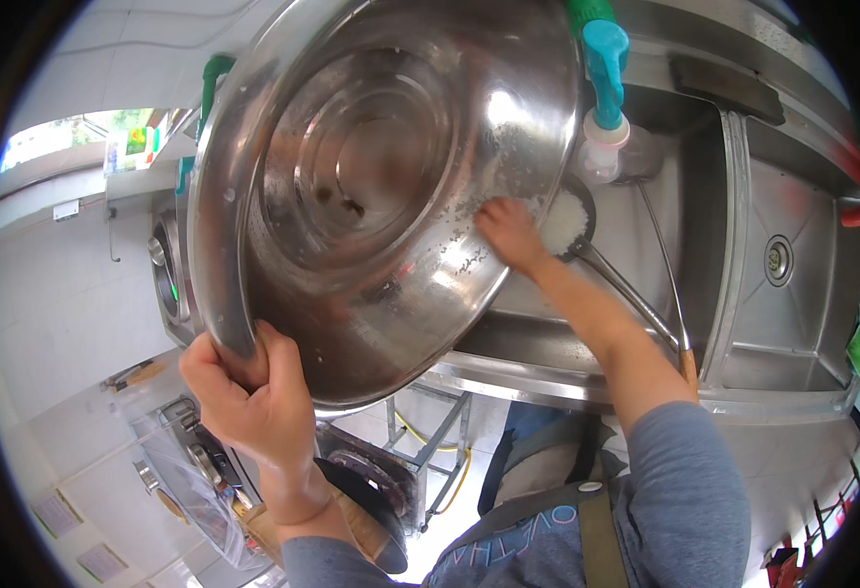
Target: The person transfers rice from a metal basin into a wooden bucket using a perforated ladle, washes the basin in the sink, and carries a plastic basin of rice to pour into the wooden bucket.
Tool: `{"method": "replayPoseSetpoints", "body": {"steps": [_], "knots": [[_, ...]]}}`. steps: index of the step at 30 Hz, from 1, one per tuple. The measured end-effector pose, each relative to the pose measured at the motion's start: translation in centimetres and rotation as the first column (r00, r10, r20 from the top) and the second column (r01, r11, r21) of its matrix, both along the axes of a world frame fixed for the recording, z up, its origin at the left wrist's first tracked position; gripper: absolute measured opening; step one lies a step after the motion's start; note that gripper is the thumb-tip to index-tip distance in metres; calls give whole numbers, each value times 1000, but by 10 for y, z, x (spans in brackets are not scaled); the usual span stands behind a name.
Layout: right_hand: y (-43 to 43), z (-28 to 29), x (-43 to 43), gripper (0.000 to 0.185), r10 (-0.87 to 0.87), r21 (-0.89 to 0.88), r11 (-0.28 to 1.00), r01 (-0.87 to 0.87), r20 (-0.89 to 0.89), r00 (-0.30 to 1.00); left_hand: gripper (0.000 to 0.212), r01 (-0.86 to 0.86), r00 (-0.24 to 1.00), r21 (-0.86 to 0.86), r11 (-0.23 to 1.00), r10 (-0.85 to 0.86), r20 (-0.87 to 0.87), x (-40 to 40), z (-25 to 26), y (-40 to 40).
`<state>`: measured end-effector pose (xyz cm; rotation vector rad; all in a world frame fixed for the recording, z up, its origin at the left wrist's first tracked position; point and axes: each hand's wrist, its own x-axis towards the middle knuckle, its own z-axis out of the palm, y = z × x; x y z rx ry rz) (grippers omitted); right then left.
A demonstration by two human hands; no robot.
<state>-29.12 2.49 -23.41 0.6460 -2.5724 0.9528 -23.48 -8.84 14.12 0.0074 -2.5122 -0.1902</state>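
My left hand (253,397) grips the rolled rim of a large stainless steel basin (371,323), thumb on the inner side. The basin is tilted on its side over the sink, its inside facing me. Against the inner wall near the lower edge is my right hand (510,231), beside scattered grains of rice (466,253). Its fingertips are partly hidden, so I cannot tell whether they hold any grains. Just past that edge, a round, long-handled scoop or strainer (584,198) holds white rice (566,220). Its metal handle (628,294) slants toward the sink's front.
A blue-green tap (608,66) with a pale nozzle (602,151) hangs over the left sink basin (683,220). A second long-handled utensil (661,250) leans there. The right sink basin (790,309) has a drain (777,259). Below left stands a burner (371,470) with a dark wok (371,514).
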Motion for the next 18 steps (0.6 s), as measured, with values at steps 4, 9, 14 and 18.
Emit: {"method": "replayPoseSetpoints", "body": {"steps": [4, 9, 14, 18], "knots": [[41, 5, 12, 13, -83, 29, 996, 84, -11, 996, 20, -21, 999, 12, 1000, 21, 29, 0, 1, -2], [54, 3, 38, 13, -268, 55, 963, 264, 103, 958, 19, 8, 1000, -58, 998, -9, -18, -3, -3, -8], [8, 20, -23, 17, -72, -74, 995, 68, -51, 996, 19, -15, 1000, -47, 999, 16, 17, 0, -1, 2], [20, 1, -33, 18, -62, 38, 997, 64, -46, 997, 20, 9, 1000, -54, 999, -7, 25, 2, 2, 4]]}}
